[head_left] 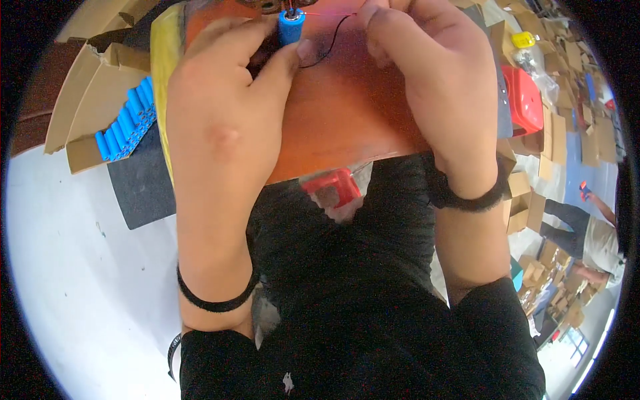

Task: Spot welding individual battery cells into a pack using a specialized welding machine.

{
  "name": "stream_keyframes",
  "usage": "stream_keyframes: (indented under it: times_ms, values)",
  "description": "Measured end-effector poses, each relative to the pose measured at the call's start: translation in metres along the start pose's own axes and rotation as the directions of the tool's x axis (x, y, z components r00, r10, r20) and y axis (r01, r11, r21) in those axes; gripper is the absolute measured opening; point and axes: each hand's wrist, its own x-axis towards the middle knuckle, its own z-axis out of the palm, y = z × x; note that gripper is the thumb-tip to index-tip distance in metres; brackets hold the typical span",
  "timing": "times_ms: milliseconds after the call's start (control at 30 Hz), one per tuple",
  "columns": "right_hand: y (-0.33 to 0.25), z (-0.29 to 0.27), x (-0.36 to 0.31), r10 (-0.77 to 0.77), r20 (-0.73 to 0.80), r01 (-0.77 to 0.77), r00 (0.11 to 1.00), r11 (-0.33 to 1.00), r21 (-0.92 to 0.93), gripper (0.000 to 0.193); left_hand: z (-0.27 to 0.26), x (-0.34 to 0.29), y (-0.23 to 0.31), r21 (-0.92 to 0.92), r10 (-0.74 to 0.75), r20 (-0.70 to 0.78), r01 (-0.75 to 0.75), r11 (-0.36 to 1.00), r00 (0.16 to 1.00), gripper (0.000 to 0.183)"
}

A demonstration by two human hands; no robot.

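Observation:
My left hand (pixel 223 100) grips a blue cylindrical battery cell (pixel 291 32) between thumb and fingers, near the far edge of the view. The cell stands about upright, its top end towards a dark brown object (pixel 267 6) that is cut off by the frame. My right hand (pixel 448 80) is closed in a pinch on a thin red wire (pixel 327 14), which runs across to the cell's top. A black wire (pixel 339 35) curves from by the right fingertips down towards my left thumb. Whether the wires are joined to the cell is too small to tell.
Beneath my hands is a reddish-brown tabletop (pixel 347 113). On the left, a cardboard box (pixel 87 157) holds several blue cells (pixel 123 130). A red plastic stool (pixel 523 100) stands right of the table. Cardboard boxes (pixel 527 200) and another person (pixel 593 240) are farther right.

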Motion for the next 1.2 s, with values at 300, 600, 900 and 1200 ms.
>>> stream_keyframes:
  times_ms: [300, 600, 900, 1200]
  values:
    - [0.000, -0.001, -0.004, 0.016, 0.030, -0.016, 0.999, 1.000, -0.004, 0.008, -0.001, -0.004, -0.001, -0.066, -0.121, 0.015, 0.122, 0.990, 0.992, 0.025]
    - [0.012, -0.023, -0.009, -0.303, 0.153, 0.331, 0.940, 0.918, -0.216, 0.013, -0.001, -0.009, 0.001, -0.084, 0.071, 0.039, -0.068, 0.994, 0.997, 0.029]
    - [0.038, -0.187, -0.103, -0.257, -0.054, 0.238, 0.965, 0.942, -0.235, 0.010, -0.092, -0.034, -0.090, 0.484, -0.014, -0.058, 0.041, 0.874, 0.998, 0.032]
    - [0.129, -0.284, -0.122, -0.413, -0.181, 0.007, 0.893, 0.413, -0.911, 0.024, -0.114, -0.006, -0.160, 0.657, 0.121, 0.224, -0.242, 0.714, 0.967, 0.027]
